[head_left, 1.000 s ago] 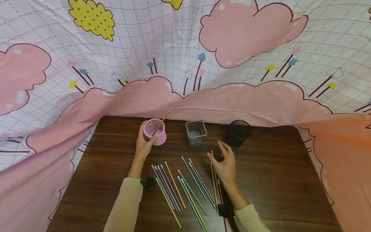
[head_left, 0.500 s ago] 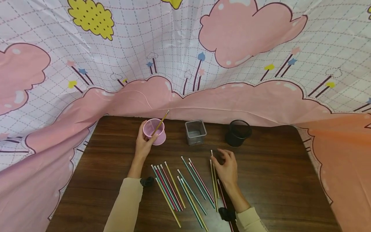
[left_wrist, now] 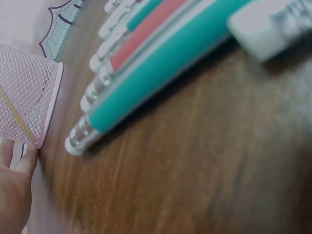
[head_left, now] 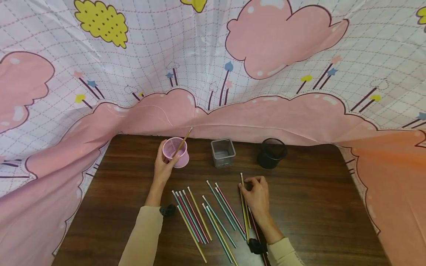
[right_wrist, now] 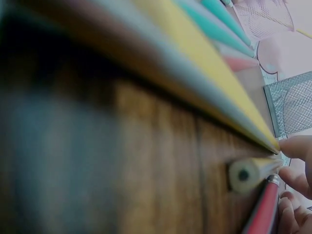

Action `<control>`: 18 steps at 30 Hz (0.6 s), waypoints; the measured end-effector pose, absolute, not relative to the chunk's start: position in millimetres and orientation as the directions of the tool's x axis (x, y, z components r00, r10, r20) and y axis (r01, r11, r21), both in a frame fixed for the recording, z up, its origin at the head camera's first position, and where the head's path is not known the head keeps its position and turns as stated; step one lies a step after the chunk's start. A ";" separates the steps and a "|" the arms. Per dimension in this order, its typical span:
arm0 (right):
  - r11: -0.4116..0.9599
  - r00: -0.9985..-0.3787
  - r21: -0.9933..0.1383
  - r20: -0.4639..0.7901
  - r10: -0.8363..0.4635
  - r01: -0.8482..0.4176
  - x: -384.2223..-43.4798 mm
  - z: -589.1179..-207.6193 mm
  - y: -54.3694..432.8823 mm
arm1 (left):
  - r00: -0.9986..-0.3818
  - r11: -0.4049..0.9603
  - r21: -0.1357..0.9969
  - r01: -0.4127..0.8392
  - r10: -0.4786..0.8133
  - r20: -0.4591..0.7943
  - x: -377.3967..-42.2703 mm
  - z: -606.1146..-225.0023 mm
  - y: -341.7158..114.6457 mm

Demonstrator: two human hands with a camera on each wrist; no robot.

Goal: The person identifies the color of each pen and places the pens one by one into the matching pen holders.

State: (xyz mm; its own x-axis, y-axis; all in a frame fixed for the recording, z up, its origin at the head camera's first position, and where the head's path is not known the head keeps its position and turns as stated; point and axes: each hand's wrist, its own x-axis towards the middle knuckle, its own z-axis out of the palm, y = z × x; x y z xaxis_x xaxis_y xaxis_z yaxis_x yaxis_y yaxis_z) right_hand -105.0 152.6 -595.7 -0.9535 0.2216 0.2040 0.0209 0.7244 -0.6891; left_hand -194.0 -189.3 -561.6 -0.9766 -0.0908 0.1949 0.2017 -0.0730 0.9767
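Observation:
My left hand (head_left: 162,170) grips a pink mesh pen cup (head_left: 182,161) at the back left, thumb in front and fingers round its far side. One gold pencil (head_left: 185,138) leans in the cup, eraser end up; in the left wrist view the pencil (left_wrist: 17,114) shows through the mesh. At the right, my right hand (head_left: 259,195) is low over the table, thumb and index finger pinching a gold pencil (head_left: 242,180) near its eraser end. A second gold pencil (head_left: 242,199) lies alongside, by the thumb. In the right wrist view, the fingertips (right_wrist: 288,145) meet at the pencils' far ends.
Left of the right hand, several teal, red and gold pencils (head_left: 191,218) lie in loose groups on the brown table (head_left: 316,207). A grey square mesh cup (head_left: 223,161) and a black round mesh cup (head_left: 269,160) stand behind them. A patterned curtain (head_left: 206,122) hangs along the back.
My right hand has come down and slightly back, its thumb and index finger closing at the gold pencil. My left hand keeps its hold on the pink cup.

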 end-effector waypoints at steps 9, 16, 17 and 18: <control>0.776 -0.947 -0.631 0.233 0.222 0.027 -106.4 -593.6 144.8 | -0.974 -0.057 0.976 0.208 -0.099 0.202 -194.3 -558.9 -189.0; 0.791 -0.946 -0.609 0.214 0.242 0.064 -104.5 -592.5 139.9 | -0.975 -0.065 0.976 0.206 -0.098 0.199 -191.5 -559.6 -188.2; 0.790 -0.946 -0.610 0.213 0.243 0.065 -104.6 -592.5 140.0 | -0.975 -0.066 0.977 0.204 -0.099 0.197 -191.1 -559.7 -188.0; 0.788 -0.946 -0.613 0.213 0.245 0.066 -104.9 -592.4 140.3 | -0.976 -0.063 0.978 0.200 -0.099 0.193 -190.7 -560.0 -188.0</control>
State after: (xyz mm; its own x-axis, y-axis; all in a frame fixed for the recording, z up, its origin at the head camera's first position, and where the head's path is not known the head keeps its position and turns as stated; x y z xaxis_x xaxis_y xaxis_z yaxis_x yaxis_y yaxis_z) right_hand -104.9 140.3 -592.4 -0.9460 0.2445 0.2129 0.0657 0.7876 -0.6127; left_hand -190.7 -188.0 -560.0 -0.9761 -0.0988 0.1935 0.2002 -0.0630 0.9777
